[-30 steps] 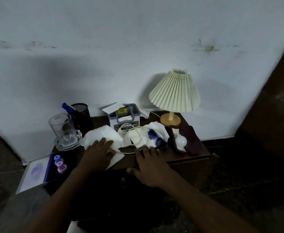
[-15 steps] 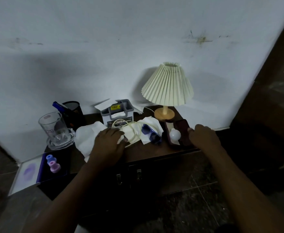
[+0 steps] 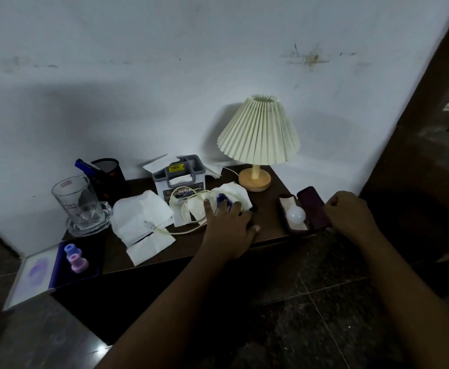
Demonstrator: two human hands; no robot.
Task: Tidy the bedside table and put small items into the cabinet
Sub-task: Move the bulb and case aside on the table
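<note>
On the dark wooden bedside table (image 3: 218, 246) lie crumpled white tissues (image 3: 141, 219), a cream cable (image 3: 188, 209) and blue sunglasses (image 3: 224, 202). My left hand (image 3: 228, 227) rests with spread fingers on the sunglasses and the tissue under them. At the table's right end an open maroon case (image 3: 311, 206) holds a white bulb (image 3: 295, 214). My right hand (image 3: 351, 214) grips the case's right edge with curled fingers. The cabinet front below the table top is dark and mostly hidden by my arms.
A cream pleated lamp (image 3: 258, 134) stands at the back right and a grey-white box (image 3: 181, 179) at the back middle. At the left are a glass (image 3: 77, 201), a black pen cup (image 3: 109, 177) and a purple tray (image 3: 58, 265) with two small spools.
My left hand moved right from the tissues onto the blue sunglasses. My right hand went from the table's front to the maroon case, which has shifted right, away from the lamp.
</note>
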